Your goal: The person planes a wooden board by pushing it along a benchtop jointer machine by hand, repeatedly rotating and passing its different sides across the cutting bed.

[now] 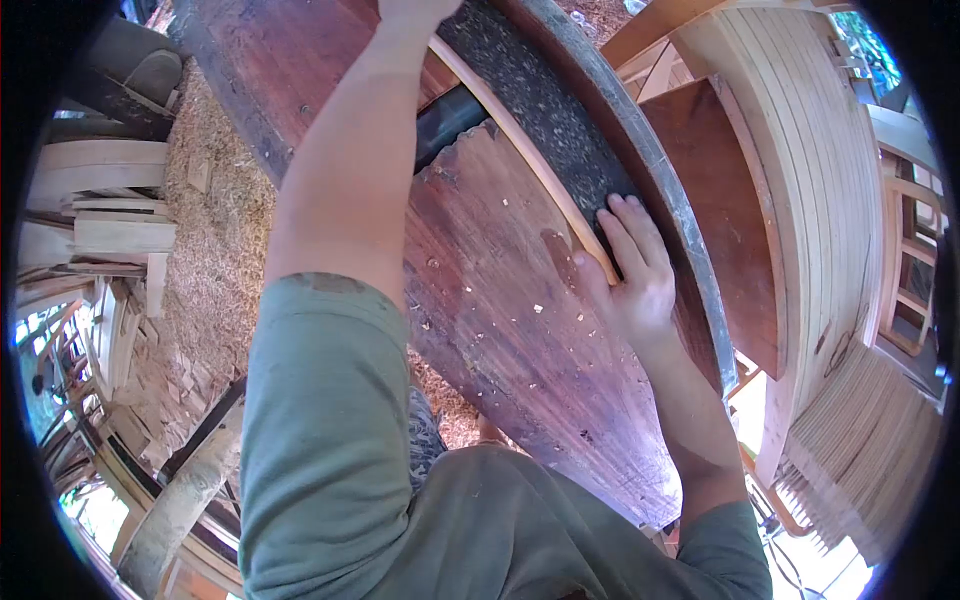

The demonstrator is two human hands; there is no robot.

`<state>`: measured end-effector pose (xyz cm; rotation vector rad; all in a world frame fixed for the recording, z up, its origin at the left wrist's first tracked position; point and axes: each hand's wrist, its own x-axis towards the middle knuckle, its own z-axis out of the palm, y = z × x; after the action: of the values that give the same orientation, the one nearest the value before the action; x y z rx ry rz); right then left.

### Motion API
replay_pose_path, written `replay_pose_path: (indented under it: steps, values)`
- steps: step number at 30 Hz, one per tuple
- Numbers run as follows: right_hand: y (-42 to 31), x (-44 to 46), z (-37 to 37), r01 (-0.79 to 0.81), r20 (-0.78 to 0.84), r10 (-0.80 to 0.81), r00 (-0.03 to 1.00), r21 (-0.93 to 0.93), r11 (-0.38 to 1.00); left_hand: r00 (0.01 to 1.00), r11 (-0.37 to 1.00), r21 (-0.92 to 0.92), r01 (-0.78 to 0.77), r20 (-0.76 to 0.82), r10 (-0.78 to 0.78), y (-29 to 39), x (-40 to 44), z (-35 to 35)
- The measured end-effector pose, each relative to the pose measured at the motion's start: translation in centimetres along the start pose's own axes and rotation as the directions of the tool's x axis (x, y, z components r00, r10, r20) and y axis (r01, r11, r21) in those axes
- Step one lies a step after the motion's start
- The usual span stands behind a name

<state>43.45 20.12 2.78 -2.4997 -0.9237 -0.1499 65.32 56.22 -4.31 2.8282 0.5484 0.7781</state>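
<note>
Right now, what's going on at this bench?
A person has the right hand at the near end of a thin wooden strip, thumb and fingers on either side. The strip lies along a black speckled surface. The left hand is near its far end, cut off by the picture edge, so its grip is unclear.

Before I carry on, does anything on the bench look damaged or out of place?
Yes, the broad reddish-brown wooden tabletop has a ragged, seemingly chipped edge beside the dark, smooth bar-like part, unlike its straighter outer edge. Small pale wood chips are also scattered across it, probably just ordinary debris.
</note>
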Motion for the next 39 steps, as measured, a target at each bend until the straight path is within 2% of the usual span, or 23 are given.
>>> replay_pose_path:
  steps: [4, 8, 12, 17, 18, 19, 20, 22, 23, 24, 25, 26, 28, 29, 31, 35, 39]
  values:
    - [-0.3, 2.6, 1.4, 0.022, -0.029, -0.022, 0.999, 0.018, 1.0, 0.999, 1.0, -0.011, 0.003, 0.036, -0.002, -2.1, 2.7, 0.3]
    - [-0.4, 4.3, 2.6, 0.038, -0.064, -0.037, 0.997, 0.013, 0.999, 0.999, 1.0, -0.006, -0.011, -0.042, 0.011, -4.3, 4.7, 2.5]
    - [-0.9, 6.3, 3.6, 0.029, -0.08, -0.028, 0.996, 0.022, 0.999, 1.0, 0.998, -0.06, 0.016, 0.012, -0.015, -5.8, 6.6, 2.8]
    - [-1.9, 8.3, 4.4, 0.015, -0.075, -0.013, 0.997, 0.016, 1.0, 0.997, 0.999, 0.005, -0.051, -0.063, 0.051, -8.5, 8.4, 4.2]
    - [-1.9, 8.8, 4.6, 0.017, -0.083, -0.015, 0.996, 0.02, 1.0, 0.995, 0.901, -0.421, 0.101, 0.051, -0.088, -9.5, 9.3, 3.7]
    - [-2.1, 9.0, 4.7, 0.033, -0.09, -0.03, 0.995, 0.027, 0.999, 0.963, 0.617, -0.74, 0.269, 0.213, -0.165, -11.3, 9.8, 3.4]
    - [-2.2, 8.9, 4.8, 0.024, -0.084, -0.023, 0.996, 0.011, 1.0, 0.957, 0.315, -0.932, 0.179, 0.09, -0.277, -13.3, 9.7, 3.3]
    - [-2.1, 8.8, 4.7, 0.053, -0.063, -0.052, 0.997, 0.008, 0.999, 0.934, 0.372, -0.905, 0.206, 0.068, -0.352, -15.7, 6.2, -3.0]
    - [-2.2, 8.9, 4.8, 0.048, -0.067, -0.049, 0.997, -0.008, 0.999, 0.952, 0.695, -0.687, 0.212, -0.016, -0.307, -18.3, 4.0, -5.1]
    - [-2.2, 8.9, 4.9, 0.044, -0.075, -0.046, 0.996, -0.024, 0.999, 0.969, 0.911, -0.362, 0.196, -0.069, -0.236, -21.4, 1.6, -6.6]
    - [-2.1, 8.9, 5.0, 0.059, -0.089, -0.061, 0.994, -0.021, 0.998, 0.895, 0.848, -0.335, 0.41, -0.03, -0.445, -23.7, -0.9, -7.5]
    - [-2.0, 8.9, 5.1, 0.083, -0.094, -0.084, 0.992, -0.012, 0.996, 0.778, 0.738, -0.312, 0.599, 0.007, -0.628, -25.6, -3.4, -7.4]
    - [-1.8, 8.8, 5.2, 0.093, -0.104, -0.093, 0.99, -0.01, 0.996, 0.585, 0.522, -0.298, 0.799, 0.182, -0.79, -29.7, -7.0, -4.7]
    - [-1.6, 8.8, 5.4, 0.11, -0.108, -0.111, 0.988, -0.016, 0.994, 0.58, 0.514, -0.311, 0.799, 0.173, -0.796, -28.8, -7.4, -5.8]
    - [-1.1, 8.6, 5.6, 0.116, -0.112, -0.117, 0.987, -0.016, 0.993, 0.556, 0.364, -0.512, 0.778, 0.291, -0.778, -25.6, -8.9, -7.8]
    - [-1.5, 9.0, 5.4, 0.088, -0.084, -0.088, 0.993, -0.005, 0.996, 0.499, 0.32, -0.483, 0.815, 0.305, -0.811, -27.3, -9.4, -5.7]
    - [-1.7, 11.3, 6.9, 0.112, -0.131, -0.109, 0.985, 0.019, 0.993, 0.544, 0.404, -0.401, 0.822, 0.344, -0.765, -29.5, -10.0, -4.3]
